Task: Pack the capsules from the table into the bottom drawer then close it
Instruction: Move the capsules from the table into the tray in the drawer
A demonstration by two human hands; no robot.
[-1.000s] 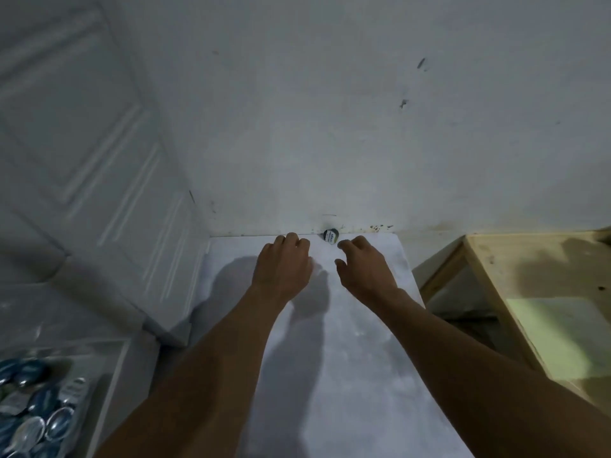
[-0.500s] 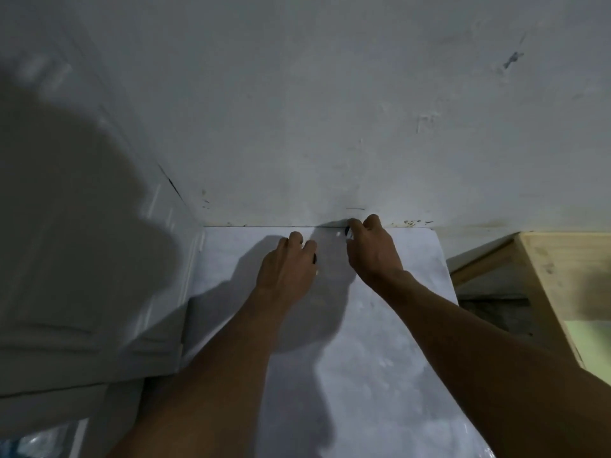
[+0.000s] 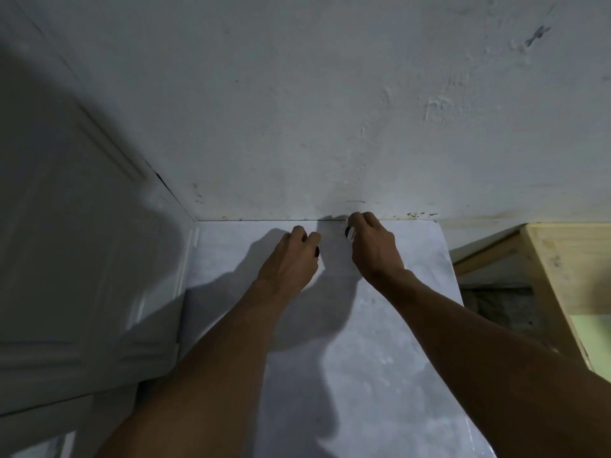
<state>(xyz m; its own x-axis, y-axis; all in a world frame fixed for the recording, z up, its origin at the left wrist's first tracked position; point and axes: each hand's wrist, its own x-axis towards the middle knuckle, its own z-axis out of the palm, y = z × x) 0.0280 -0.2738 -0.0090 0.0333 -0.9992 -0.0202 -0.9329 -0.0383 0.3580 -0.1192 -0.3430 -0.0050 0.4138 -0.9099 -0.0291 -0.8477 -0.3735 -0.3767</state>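
White surface (image 3: 380, 358) ends at a wall. Right hand (image 3: 373, 249) pinches a capsule (image 3: 350, 232) there, likely to carry it to the drawer. Left hand (image 3: 291, 259) is curled; I cannot tell if it holds one.

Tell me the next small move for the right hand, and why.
Probably lift the right hand off the table and back from the wall: it already pinches the capsule at the far edge.

I can read nothing here: the capsule (image 3: 350, 232) pinched in my right hand (image 3: 375, 247), just above the frame's centre, shows a pale patch too blurred to make out
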